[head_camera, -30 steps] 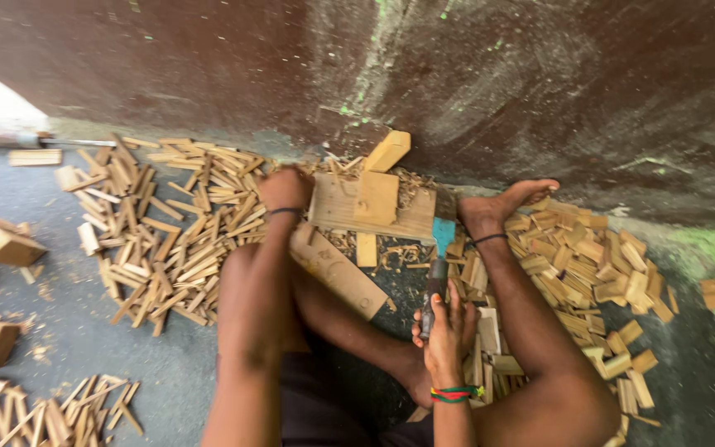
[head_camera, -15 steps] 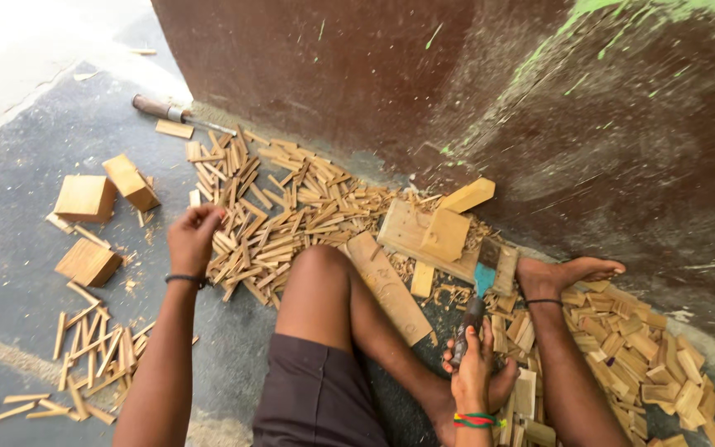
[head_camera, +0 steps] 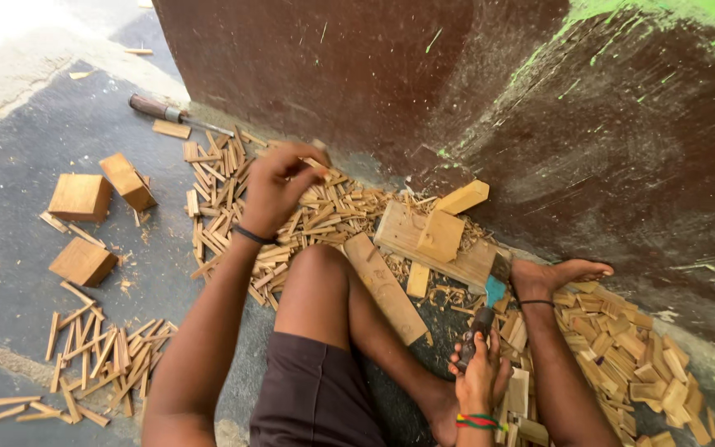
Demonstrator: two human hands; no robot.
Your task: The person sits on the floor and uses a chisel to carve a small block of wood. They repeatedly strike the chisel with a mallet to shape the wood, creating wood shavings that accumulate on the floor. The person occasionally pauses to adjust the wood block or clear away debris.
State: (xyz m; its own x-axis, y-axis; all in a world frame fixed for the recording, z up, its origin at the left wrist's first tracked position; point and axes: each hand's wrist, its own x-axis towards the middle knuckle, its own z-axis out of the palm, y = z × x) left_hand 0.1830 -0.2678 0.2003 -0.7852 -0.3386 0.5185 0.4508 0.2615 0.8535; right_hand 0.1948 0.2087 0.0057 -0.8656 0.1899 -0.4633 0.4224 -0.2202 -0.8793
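Left hand (head_camera: 275, 186) is pinching a wood stick (head_camera: 318, 162) at eleven o'clock; right hand (head_camera: 480, 377) is gripping the hatchet (head_camera: 490, 298), its blade sitting close to the bare foot (head_camera: 558, 275), which I'd judge it could nick.

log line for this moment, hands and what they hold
left hand: shut on thin wood stick above stick pile | right hand: shut on blue-handled tool | wood block on board

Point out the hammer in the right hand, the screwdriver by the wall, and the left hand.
hammer (head_camera: 490, 300), head view, on its blue neck below the metal head.
screwdriver (head_camera: 152, 108), head view, on its dark wooden handle.
left hand (head_camera: 279, 186), head view, on the back of the hand, above the wooden sticks.
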